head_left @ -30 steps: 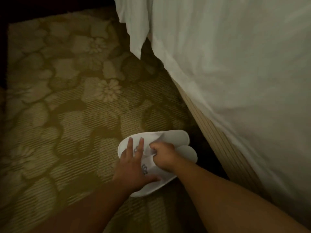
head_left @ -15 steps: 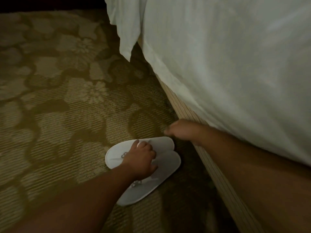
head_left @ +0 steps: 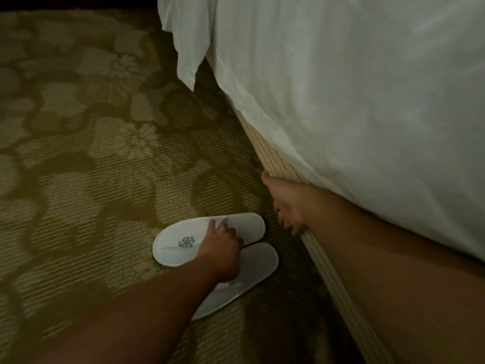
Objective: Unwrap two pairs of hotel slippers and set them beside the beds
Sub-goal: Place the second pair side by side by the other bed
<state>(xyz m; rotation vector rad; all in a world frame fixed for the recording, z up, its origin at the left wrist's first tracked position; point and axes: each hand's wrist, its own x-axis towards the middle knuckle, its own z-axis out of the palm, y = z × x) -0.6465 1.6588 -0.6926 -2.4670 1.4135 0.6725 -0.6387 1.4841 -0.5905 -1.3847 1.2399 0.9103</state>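
A person's left hand (head_left: 223, 245) presses down on a pair of white slippers (head_left: 210, 248) lying flat on the patterned carpet (head_left: 91, 179), fingers curled over the upper slipper's strap and gripping it — the lower slipper pokes out beneath the wrist. To the right of that hand, the right hand (head_left: 287, 206) rests loosely open against the ribbed bed base (head_left: 322, 258), holding nothing, thumb pointing up along the edge. The slippers lie just beside the base, apart from the right hand by a narrow strip of carpet. White bedding (head_left: 354, 114) overhangs the base above the right forearm — left of the left hand, the carpet spreads wide and bare.
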